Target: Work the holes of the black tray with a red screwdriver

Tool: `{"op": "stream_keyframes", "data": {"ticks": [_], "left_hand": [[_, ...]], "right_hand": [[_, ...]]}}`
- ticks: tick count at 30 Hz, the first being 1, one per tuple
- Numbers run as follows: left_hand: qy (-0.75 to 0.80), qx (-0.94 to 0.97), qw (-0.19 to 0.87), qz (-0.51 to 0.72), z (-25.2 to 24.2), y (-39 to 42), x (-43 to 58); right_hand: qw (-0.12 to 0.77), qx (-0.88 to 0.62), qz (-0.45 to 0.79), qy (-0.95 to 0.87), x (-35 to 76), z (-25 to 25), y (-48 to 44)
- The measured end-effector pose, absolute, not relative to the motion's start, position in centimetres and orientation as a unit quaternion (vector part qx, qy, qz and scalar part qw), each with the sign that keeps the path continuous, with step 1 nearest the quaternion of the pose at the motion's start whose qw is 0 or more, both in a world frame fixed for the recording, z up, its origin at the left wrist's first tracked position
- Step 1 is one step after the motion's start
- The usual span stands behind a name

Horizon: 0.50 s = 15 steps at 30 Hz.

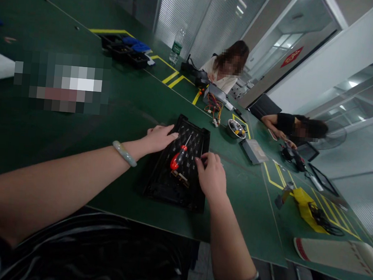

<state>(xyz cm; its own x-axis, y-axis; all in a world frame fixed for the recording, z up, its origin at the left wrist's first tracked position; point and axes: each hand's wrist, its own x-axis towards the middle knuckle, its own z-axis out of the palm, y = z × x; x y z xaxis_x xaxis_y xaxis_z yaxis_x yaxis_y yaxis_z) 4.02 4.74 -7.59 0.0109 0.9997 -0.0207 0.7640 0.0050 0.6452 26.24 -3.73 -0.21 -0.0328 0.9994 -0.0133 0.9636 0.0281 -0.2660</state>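
In the head view a black tray-like panel [164, 188] with a patterned inside lies on the green table in front of me. My left hand [160, 138] grips its far left edge, fingers partly hidden by the rim. On the right edge, my right hand [212, 173] is closed with curled fingers and thumb at the rim. Inside the panel lies a screwdriver [179, 157] with a red and black handle, its shaft pointing away from me. Just below the handle is a small circuit-board-like part [180, 178], too small to make out exactly.
Beyond the panel stand a metal bowl [236, 129] with tools, a grey box [254, 151] and a power supply [215, 94] with coloured cables. Farther back are a black organiser [122, 51] and a water bottle [177, 45]. Two people sit across the table. A yellow object [307, 209] lies right.
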Motion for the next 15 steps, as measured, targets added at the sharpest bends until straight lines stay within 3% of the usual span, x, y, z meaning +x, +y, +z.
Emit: {"op": "stream_keyframes", "data": {"ticks": [6, 15], "left_hand": [[0.674, 0.648, 0.265, 0.235, -7.2, 4.5, 4.2], [0.689, 0.635, 0.269, 0.220, -7.1, 4.4, 4.5]], "right_hand": [[0.001, -0.554, 0.259, -0.792, 26.7, 0.3, -3.1], [0.032, -0.528, 0.275, -0.803, 27.3, -1.0, -3.6]]}}
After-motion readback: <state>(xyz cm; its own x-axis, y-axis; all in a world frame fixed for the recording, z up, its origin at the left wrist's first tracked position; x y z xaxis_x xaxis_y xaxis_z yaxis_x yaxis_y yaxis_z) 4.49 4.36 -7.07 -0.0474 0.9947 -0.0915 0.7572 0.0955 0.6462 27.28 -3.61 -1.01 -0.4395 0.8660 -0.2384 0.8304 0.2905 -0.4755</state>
